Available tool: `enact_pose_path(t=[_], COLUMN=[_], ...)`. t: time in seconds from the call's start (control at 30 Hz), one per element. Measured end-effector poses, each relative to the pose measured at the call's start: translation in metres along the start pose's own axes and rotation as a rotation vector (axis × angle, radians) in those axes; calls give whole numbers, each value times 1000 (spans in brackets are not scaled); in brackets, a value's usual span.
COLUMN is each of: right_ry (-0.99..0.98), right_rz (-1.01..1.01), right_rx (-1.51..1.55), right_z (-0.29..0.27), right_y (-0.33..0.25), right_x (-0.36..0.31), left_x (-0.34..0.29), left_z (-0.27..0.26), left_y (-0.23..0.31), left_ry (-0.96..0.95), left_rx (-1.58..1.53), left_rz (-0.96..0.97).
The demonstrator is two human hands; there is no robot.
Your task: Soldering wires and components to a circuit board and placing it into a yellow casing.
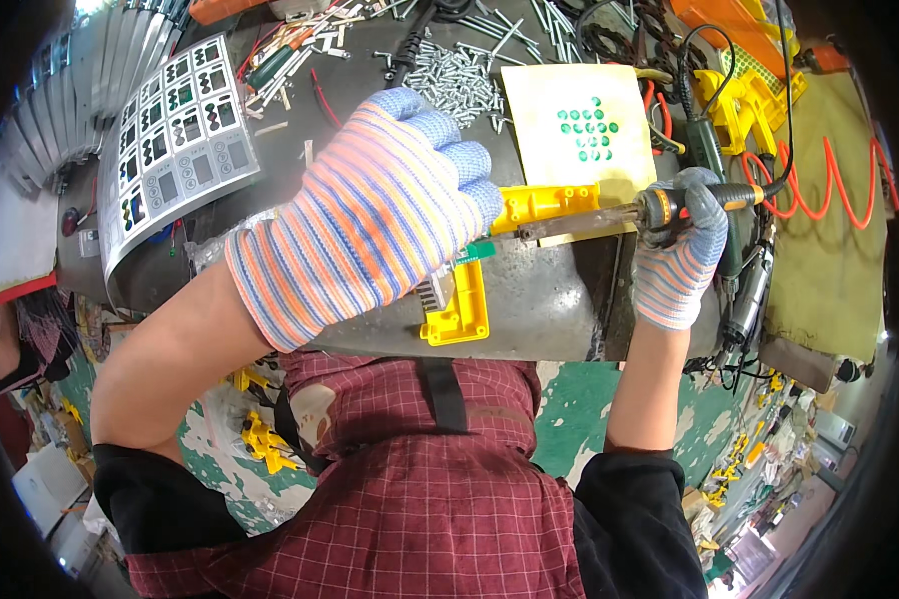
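Observation:
My right hand [684, 250], in a striped knit glove, is closed around the black and orange handle of a soldering iron [581, 223]. The iron's tip points left, close to a small green circuit board [477, 252]. That board lies at a yellow plastic housing [459, 319] near the bench's front edge. My left hand [375, 210], gloved the same way, reaches over the housing with its fingers curled. Its palm side is turned away, so whatever it grips is hidden. Behind the iron's shaft sits another stretch of yellow plastic casing [549, 205].
Loose screws [459, 85] are heaped at the back of the bench. A yellow sheet with green round stickers [589, 110] lies right of them; a curled label sheet [185, 130] stands at left. A red coiled hose [819, 195] and yellow plastic parts [739, 105] occupy the right.

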State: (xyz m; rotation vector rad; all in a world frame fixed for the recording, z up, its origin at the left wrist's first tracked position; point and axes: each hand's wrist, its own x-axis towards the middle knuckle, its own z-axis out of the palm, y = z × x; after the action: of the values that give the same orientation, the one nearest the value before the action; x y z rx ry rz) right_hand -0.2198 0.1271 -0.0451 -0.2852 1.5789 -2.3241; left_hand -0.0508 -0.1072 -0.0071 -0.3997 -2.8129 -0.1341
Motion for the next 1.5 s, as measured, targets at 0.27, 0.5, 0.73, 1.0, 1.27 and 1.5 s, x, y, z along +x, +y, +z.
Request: enact_pose_path(t=[0.27, 0.5, 0.73, 1.0, 1.27, 1.5], right_ry=[52, 121, 93, 152, 152, 150], right_rz=[32, 89, 88, 59, 80, 89], right_rx=[-40, -157, -98, -193, -306, -255], right_z=[10, 8, 19, 22, 32, 46], right_y=[2, 5, 4, 5, 10, 4], right_x=[3, 8, 4, 6, 13, 17], left_x=[0, 0, -2, -1, 2, 2], left_z=[4, 6, 6, 6, 8, 7], left_y=[-1, -3, -4, -4, -4, -4], left_ry=[9, 23, 7, 19, -6, -37], left_rx=[-9, -46, -88, -80, -43, -26], left_rz=[-5, 17, 30, 50, 66, 60])
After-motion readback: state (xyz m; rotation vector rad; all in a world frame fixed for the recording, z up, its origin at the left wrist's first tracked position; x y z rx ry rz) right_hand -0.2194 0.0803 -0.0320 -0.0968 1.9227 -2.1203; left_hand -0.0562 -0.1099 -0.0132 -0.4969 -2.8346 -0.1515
